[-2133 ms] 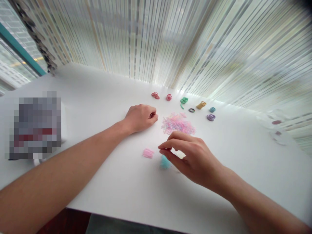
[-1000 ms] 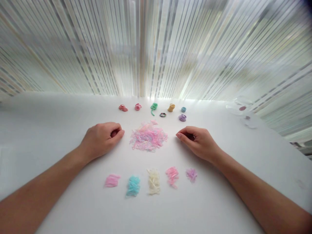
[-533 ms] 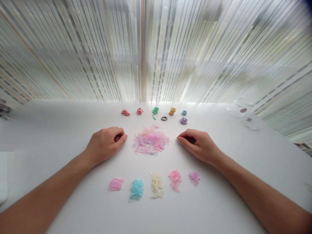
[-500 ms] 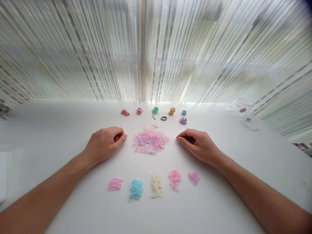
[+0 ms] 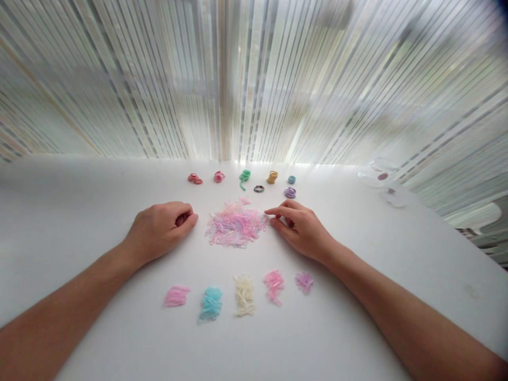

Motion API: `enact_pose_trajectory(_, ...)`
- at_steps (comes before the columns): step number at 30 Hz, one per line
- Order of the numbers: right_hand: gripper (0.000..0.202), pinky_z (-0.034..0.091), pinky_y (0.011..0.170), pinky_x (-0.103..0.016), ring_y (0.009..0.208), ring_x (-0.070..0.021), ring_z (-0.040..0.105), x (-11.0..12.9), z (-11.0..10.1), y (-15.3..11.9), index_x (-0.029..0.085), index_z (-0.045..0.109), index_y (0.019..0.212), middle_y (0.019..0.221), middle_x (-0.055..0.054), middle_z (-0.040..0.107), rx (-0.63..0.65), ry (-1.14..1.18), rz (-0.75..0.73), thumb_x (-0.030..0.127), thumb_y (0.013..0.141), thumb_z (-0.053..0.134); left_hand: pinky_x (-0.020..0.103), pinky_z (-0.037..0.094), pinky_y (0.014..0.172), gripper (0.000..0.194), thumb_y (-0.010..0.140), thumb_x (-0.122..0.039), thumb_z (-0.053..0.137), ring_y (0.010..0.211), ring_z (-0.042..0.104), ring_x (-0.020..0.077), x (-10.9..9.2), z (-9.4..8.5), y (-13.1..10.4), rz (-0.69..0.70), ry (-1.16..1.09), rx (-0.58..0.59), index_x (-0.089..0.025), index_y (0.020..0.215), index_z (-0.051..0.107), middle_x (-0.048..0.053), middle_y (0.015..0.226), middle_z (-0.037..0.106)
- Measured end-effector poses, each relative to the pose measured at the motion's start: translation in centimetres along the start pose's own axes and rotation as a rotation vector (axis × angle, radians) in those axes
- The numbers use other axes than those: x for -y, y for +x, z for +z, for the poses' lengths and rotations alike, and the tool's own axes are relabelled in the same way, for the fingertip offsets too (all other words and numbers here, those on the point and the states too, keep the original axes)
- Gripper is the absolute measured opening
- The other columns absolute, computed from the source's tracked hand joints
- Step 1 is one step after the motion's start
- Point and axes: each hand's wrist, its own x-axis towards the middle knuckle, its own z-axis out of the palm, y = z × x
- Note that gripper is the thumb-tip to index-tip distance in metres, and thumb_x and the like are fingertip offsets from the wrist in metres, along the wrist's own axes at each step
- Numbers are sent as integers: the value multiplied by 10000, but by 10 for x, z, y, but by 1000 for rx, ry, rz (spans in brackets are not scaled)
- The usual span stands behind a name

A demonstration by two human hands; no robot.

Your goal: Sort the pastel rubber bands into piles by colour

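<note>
A loose pile of small pastel loops (image 5: 237,225), which look like elastic bands, lies mid-table, mostly pink with pale blue and cream. My right hand (image 5: 299,225) is at the pile's right edge, index finger stretched out and thumb apart, with nothing visible between them. Left of the pile, my left hand (image 5: 161,230) rests on the table with its fingers curled in and the thumb against them; I see nothing held. Nearer me sit sorted heaps: light pink (image 5: 177,296), turquoise (image 5: 210,304), cream (image 5: 244,296), deeper pink (image 5: 274,287) and lilac (image 5: 304,282).
Along the back of the white table (image 5: 254,349) lie small coils: red (image 5: 194,179), pink (image 5: 219,177), green (image 5: 245,176), yellow (image 5: 272,177), blue (image 5: 291,180) and purple (image 5: 290,192). A dark multicoloured ring (image 5: 259,189) is among them. A string curtain (image 5: 222,79) hangs behind.
My right hand has moved in to the pile's right edge, its index finger now stretched out and parted from the thumb. My left hand keeps its curled pose. The view has shifted slightly.
</note>
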Motion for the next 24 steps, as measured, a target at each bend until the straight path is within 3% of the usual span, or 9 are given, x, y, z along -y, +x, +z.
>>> enact_pose_trajectory(8, 75, 462, 618, -282, 639, -129, 551, 3, -2, -1, 174, 771, 948, 860, -35, 691, -29, 30, 20, 228, 926, 723, 331, 314, 679, 372, 951, -528, 431, 735, 558, 192, -2, -2, 0, -10, 5, 4, -240, 798, 610, 13, 789, 672)
enact_pose_trajectory(24, 126, 480, 637, -288, 650, -147, 586, 9, -1, 1, 191, 772, 875, 822, -43, 704, -5, 23, 53, 217, 942, 669, 329, 327, 670, 373, 938, -529, 442, 741, 586, 203, -4, -4, 0, -4, 7, -8, -238, 787, 620, 25, 792, 700)
